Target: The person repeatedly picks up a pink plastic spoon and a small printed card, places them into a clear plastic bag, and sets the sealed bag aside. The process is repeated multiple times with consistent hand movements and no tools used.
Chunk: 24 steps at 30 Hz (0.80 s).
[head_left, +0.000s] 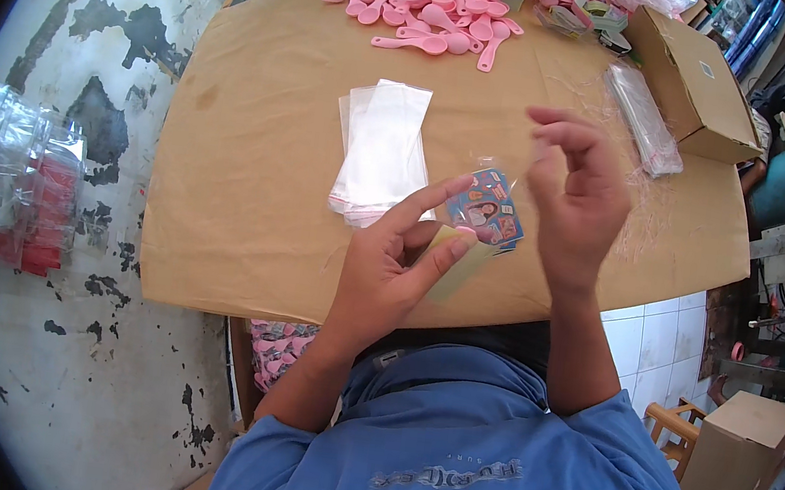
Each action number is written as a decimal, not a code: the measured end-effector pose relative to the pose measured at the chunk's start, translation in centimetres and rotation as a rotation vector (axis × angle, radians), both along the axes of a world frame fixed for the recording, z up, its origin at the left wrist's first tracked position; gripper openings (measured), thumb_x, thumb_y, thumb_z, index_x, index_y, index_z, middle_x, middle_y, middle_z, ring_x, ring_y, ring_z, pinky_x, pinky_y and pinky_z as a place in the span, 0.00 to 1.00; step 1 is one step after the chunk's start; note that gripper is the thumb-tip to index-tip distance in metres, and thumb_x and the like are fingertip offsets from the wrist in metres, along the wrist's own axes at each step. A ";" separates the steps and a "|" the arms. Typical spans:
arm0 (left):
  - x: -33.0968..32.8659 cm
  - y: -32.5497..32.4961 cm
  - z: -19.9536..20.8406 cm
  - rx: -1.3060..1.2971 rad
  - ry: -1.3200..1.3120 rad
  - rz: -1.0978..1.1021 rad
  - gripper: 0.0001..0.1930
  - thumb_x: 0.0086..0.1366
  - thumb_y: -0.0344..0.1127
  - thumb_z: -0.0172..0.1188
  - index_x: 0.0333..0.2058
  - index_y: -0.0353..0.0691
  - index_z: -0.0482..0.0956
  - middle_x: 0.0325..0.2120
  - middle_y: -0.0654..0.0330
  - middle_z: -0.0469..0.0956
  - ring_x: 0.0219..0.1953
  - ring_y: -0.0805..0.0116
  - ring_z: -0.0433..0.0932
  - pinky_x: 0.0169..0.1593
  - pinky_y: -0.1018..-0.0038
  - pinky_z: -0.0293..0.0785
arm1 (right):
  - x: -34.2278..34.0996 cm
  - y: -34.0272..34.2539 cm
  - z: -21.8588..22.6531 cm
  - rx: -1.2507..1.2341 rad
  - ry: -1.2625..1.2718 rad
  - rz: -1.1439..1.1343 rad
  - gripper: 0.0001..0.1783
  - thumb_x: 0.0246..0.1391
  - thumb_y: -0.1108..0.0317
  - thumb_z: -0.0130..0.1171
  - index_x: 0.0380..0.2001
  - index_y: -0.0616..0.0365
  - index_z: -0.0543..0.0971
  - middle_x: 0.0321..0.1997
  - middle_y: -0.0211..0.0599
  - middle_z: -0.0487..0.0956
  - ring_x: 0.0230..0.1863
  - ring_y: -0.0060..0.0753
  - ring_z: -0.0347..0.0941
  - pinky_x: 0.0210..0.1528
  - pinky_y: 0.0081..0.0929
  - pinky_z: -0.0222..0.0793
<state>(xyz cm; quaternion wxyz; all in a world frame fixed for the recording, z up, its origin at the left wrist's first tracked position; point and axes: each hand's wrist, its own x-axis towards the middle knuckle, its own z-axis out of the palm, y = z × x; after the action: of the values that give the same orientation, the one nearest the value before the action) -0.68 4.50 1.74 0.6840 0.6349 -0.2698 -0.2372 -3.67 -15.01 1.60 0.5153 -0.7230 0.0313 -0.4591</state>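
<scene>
The table [233, 198] bears white sleeves [381, 147] between left hand [386, 268] and spoons [438, 18].

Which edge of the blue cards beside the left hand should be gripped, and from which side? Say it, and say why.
Probably the right edge, pinched, coming from the right. The cards lie flat on the table; the left hand is on their left, but the right edge is uncovered and the right hand hovers on that side.
</scene>
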 end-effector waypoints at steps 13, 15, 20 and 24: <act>1.4 0.9 -1.5 -0.285 0.181 0.143 0.14 0.72 0.28 0.61 0.54 0.31 0.78 0.51 0.54 0.80 0.52 0.72 0.77 0.54 0.73 0.76 | -2.6 0.8 0.2 0.344 0.339 0.507 0.08 0.66 0.71 0.56 0.43 0.63 0.79 0.33 0.29 0.79 0.27 0.10 0.67 0.29 0.14 0.62; 1.4 0.8 -1.6 -0.304 0.180 0.148 0.14 0.71 0.28 0.61 0.54 0.30 0.78 0.50 0.55 0.80 0.52 0.73 0.76 0.55 0.74 0.75 | -2.3 1.4 -0.3 0.306 0.401 0.557 0.09 0.66 0.70 0.59 0.45 0.64 0.80 0.34 0.27 0.80 0.29 0.10 0.69 0.31 0.14 0.63; 1.6 1.5 -1.2 -0.211 0.141 0.183 0.14 0.71 0.27 0.61 0.53 0.30 0.79 0.46 0.53 0.84 0.49 0.71 0.81 0.54 0.73 0.77 | -1.5 2.0 -1.1 0.348 0.463 0.631 0.11 0.65 0.67 0.65 0.45 0.64 0.82 0.35 0.26 0.82 0.34 0.10 0.74 0.35 0.13 0.68; 1.9 2.2 -0.8 -0.194 0.162 0.205 0.13 0.71 0.26 0.62 0.52 0.29 0.79 0.43 0.52 0.86 0.46 0.70 0.84 0.52 0.74 0.79 | -1.6 2.1 -0.9 0.375 0.437 0.614 0.09 0.65 0.70 0.63 0.44 0.63 0.82 0.36 0.25 0.82 0.34 0.11 0.75 0.36 0.13 0.69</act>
<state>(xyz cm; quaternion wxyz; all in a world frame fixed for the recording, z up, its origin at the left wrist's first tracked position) 1.19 6.71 0.97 0.7822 0.5688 -0.1692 -0.1896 -5.26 -12.93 0.69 0.7321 -0.6728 0.0057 -0.1065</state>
